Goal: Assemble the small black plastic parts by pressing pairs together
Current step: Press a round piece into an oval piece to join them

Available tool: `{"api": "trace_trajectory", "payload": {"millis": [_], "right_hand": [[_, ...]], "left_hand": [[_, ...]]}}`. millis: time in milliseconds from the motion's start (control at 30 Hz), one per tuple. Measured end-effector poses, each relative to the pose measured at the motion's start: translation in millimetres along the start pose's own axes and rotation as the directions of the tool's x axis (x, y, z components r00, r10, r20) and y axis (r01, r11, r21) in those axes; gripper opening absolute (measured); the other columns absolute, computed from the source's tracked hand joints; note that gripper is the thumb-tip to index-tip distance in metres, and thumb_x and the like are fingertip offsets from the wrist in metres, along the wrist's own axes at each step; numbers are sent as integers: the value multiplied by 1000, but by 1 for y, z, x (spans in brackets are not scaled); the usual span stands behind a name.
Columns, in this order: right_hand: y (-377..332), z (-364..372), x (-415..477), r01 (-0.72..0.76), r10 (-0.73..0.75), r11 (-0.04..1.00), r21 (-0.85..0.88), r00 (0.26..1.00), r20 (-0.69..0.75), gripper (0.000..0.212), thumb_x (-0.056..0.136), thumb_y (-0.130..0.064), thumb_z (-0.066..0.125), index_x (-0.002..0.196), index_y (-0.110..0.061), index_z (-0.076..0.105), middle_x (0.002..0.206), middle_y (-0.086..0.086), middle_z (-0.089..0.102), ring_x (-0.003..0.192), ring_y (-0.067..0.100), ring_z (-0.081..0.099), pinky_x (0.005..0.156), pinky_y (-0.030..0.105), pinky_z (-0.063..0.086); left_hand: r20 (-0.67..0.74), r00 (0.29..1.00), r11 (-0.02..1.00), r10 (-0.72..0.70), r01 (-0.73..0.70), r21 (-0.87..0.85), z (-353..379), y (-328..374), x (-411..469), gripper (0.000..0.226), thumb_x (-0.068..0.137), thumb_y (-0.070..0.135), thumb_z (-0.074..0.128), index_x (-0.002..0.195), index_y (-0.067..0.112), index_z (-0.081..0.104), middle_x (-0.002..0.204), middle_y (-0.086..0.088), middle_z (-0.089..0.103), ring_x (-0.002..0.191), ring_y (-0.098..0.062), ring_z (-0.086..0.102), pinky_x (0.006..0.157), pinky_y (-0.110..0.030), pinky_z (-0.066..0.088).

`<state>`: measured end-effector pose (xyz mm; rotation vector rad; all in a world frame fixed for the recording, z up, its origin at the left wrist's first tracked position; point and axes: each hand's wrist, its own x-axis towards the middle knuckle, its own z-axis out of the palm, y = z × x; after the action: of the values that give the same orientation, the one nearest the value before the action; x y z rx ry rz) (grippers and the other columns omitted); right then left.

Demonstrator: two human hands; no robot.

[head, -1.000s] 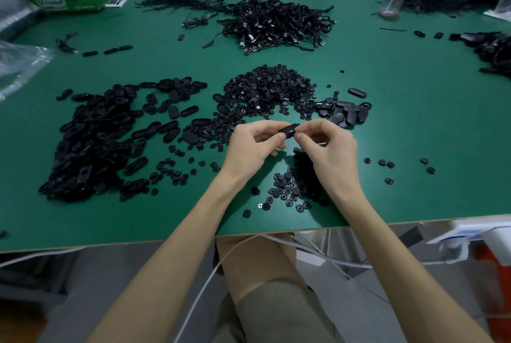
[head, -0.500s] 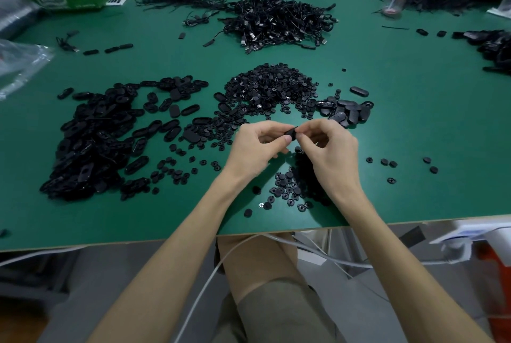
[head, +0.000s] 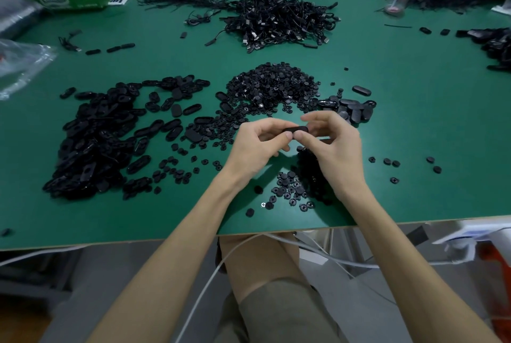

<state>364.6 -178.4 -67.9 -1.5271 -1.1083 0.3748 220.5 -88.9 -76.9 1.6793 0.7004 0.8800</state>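
your left hand and right hand both pinch one small black oblong plastic part, thumbs and fingertips curled onto its ends. it sits raised just in front of the heap of small round black plastic discs on the green table. single piece or a pressed pair: can't tell, too small. the pile of black oval plastic shells lies left of that heap, the tangle of black cables behind it.
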Motion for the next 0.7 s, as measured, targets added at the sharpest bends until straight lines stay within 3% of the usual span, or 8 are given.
{"api": "trace_trajectory", "payload": {"millis": [233, 400, 567, 700], "right_hand": [[6, 0, 1, -83, 81, 991, 106, 996, 22, 12, 83, -7, 82, 94, -12, 80, 81, 1, 78, 76, 18, 73, 75, 33, 60], [7, 0, 2, -75, 73, 993, 95, 997, 28, 14, 88, -4, 77, 100, -12, 80, 83, 4, 78, 77, 26, 74, 82, 43, 62], [6, 1, 1, -66, 63, 996, 62, 997, 51, 16, 91, -6, 75, 105, -12, 80, 86, 2, 78, 79, 22, 74, 84, 43, 61], [5, 2, 1, -46, 44, 998, 44, 997, 56, 16, 92, -5, 74, 105, -13, 79, 86, 0, 78, 80, 18, 74, 81, 35, 61]], "left_hand": [[9, 1000, 999, -4, 4, 54, 2, -2, 0, 14, 93, 5, 74, 106, 8, 77, 89, -7, 79, 75, -14, 74, 66, -22, 55], [-14, 1000, 999, -9, 10, 43, 2, -2, 0, 15, 93, 3, 74, 108, 5, 77, 89, -11, 79, 76, -16, 74, 69, -25, 58], [-28, 1000, 999, -9, 10, 49, 2, -2, 0, 13, 92, 5, 76, 105, 9, 78, 86, -7, 79, 75, -16, 75, 68, -24, 58], [-42, 999, 998, -17, 19, 55, 2, -2, 0, 14, 92, 3, 75, 103, 11, 77, 83, -2, 79, 75, -15, 75, 68, -21, 56]]}}
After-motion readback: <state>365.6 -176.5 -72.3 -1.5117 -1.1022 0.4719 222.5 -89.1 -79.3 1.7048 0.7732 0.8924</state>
